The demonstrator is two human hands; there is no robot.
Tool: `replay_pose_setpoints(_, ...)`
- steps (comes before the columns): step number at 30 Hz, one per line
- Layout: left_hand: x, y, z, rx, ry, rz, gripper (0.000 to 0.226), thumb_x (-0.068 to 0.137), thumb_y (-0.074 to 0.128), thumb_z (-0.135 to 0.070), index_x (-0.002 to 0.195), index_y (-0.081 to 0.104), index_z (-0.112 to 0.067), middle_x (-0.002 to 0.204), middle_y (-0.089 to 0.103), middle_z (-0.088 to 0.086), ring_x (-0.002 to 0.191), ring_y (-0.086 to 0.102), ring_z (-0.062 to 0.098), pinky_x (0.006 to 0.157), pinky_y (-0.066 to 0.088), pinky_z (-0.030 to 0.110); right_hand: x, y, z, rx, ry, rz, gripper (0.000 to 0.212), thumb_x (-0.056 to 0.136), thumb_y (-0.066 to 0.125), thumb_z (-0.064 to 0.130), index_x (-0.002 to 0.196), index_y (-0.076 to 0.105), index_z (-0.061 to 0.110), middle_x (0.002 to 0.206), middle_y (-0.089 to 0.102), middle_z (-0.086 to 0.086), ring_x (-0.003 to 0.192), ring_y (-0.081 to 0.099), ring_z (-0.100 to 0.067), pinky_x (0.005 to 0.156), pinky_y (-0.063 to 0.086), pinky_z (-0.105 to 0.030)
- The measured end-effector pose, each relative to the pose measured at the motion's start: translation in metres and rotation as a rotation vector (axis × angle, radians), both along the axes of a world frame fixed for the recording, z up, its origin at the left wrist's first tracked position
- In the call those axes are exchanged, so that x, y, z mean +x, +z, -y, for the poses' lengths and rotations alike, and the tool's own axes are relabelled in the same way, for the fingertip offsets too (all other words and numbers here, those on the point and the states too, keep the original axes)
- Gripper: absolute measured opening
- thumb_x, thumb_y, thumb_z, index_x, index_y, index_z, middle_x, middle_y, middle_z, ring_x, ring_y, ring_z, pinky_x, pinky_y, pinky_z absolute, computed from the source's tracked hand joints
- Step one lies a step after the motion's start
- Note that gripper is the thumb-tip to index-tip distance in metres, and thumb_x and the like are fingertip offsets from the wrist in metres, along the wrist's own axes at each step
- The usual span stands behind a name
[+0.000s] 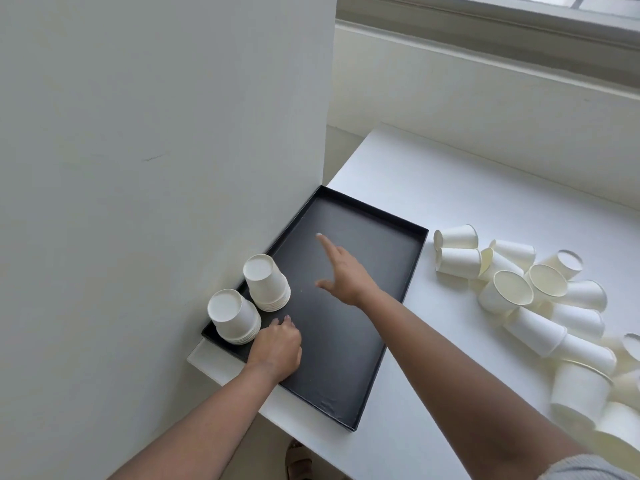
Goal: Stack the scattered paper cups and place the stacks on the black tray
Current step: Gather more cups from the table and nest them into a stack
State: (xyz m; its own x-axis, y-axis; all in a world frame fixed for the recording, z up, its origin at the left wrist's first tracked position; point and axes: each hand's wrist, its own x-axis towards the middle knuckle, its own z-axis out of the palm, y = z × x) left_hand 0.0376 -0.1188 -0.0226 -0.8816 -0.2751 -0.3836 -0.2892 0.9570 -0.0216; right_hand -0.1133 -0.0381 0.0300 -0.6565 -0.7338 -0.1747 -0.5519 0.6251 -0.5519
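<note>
Head view: two upside-down stacks of paper cups are seen on the black tray [346, 344].

The near stack [233, 317] and the far stack [267, 283] stand at the tray's left edge by the wall. The left hand [277, 349] is curled loosely beside the near stack, holding nothing; the right hand [341, 273] is spread wide above the tray. Scattered cups [540, 306] lie on the white bench [433, 188], right of the tray.

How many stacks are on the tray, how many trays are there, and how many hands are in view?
Stacks on the tray: 2, near and far, both upside down
Tray: 1
Hands: 2, left hand and right hand, both empty
Total: 5
The loose cups overlap too much to count.
</note>
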Motion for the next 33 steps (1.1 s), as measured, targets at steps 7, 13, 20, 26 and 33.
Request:
replay_pose_setpoints(7,-0.037,0.005,-0.015,0.063,-0.074,-0.158,0.049,0.092,0.037,-0.020,0.140,0.033,-0.009,0.153,0.029,0.004,0.142,0.025,0.021,0.106,0.040,0.035,-0.027,0.000,-0.084,-0.110,-0.339,-0.098,0.038,0.086,0.061,0.013,0.124,0.055,0.016,0.117,0.061,-0.010,0.108,0.059,-0.023,0.098,0.044,-0.033)
replay_pose_setpoints(13,-0.073,0.001,-0.044,0.169,-0.222,-0.218,0.051,0.092,0.037,-0.015,0.142,0.031,-0.014,0.155,0.026,-0.001,0.143,0.021,0.013,0.108,0.035,0.030,-0.035,0.005,-0.171,-0.168,-0.756,-0.162,0.021,0.084,0.058,0.007,0.102,0.069,0.013,0.104,0.069,-0.008,0.095,0.064,-0.020,0.083,0.044,-0.024)
replay_pose_setpoints(20,-0.100,-0.003,-0.086,0.230,-0.408,-0.218,0.043,0.093,0.037,-0.013,0.135,0.044,-0.014,0.153,0.031,0.000,0.139,0.031,0.015,0.105,0.036,0.030,-0.029,0.004,-0.273,0.352,-1.126,-0.195,0.045,0.082,0.055,0.012,0.127,0.049,0.016,0.126,0.050,-0.013,0.120,0.041,-0.035,0.094,0.042,-0.039)
replay_pose_setpoints(26,-0.113,0.004,-0.101,0.200,-0.419,-0.277,0.014,0.089,0.038,-0.010,0.094,0.051,-0.011,0.103,0.056,0.000,0.090,0.057,0.019,0.072,0.049,0.028,-0.016,-0.010,-0.323,0.520,-1.137,-0.013,0.053,0.085,0.052,0.013,0.135,0.035,0.015,0.137,0.041,-0.008,0.126,0.035,-0.031,0.095,0.040,-0.038)
replay_pose_setpoints(33,-0.130,0.010,-0.123,0.169,-0.511,-0.376,0.022,0.087,0.039,-0.011,0.104,0.051,-0.010,0.103,0.057,0.001,0.093,0.053,0.020,0.057,0.035,0.026,-0.007,-0.019,-0.330,0.510,-1.093,-0.024,0.042,0.091,0.050,0.012,0.132,0.041,0.015,0.132,0.042,-0.010,0.126,0.034,-0.030,0.096,0.041,-0.036)
